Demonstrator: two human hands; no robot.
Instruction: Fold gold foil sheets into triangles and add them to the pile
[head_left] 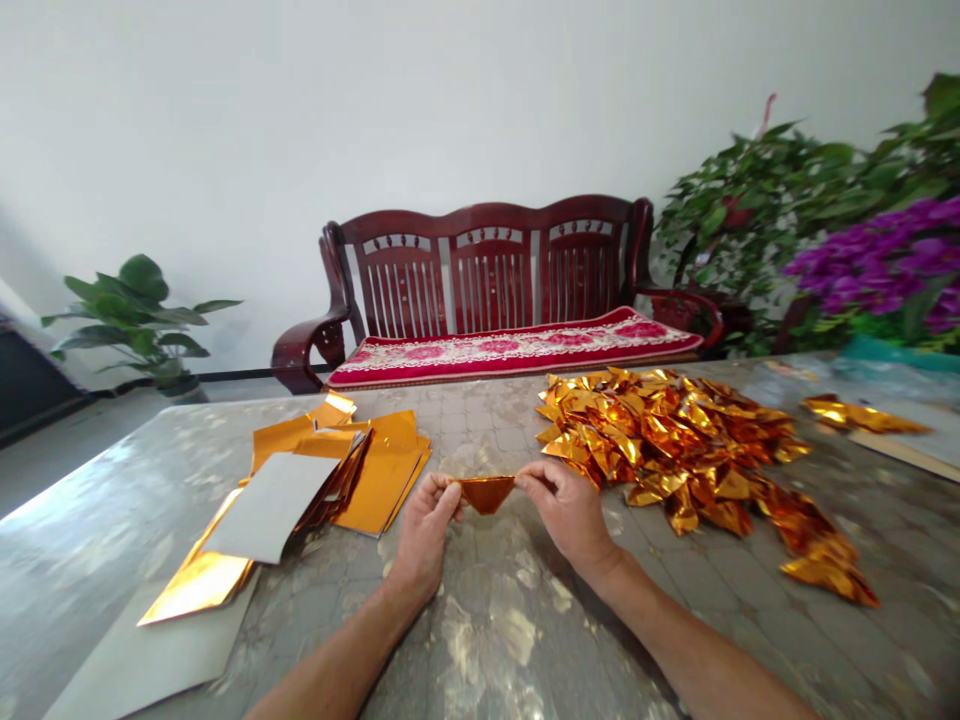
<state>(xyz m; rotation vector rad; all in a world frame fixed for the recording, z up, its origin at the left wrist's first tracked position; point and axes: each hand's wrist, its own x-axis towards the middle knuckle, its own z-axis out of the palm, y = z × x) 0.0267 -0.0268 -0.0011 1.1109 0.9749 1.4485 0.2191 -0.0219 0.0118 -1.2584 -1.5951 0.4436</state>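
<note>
Gold foil piece (486, 492), folded small, hangs pinched between the fingers of the left hand (425, 525) and right hand (568, 510), just above the worktop (510, 620); its folds are hard to make out, fingertips hiding both ends

Soft, bright daylight fills the room, the shiny table (517, 620) glares white at 8 o'clock, and the plants (862, 230) at 2 o'clock look blurry and stretched near the edge.
</note>
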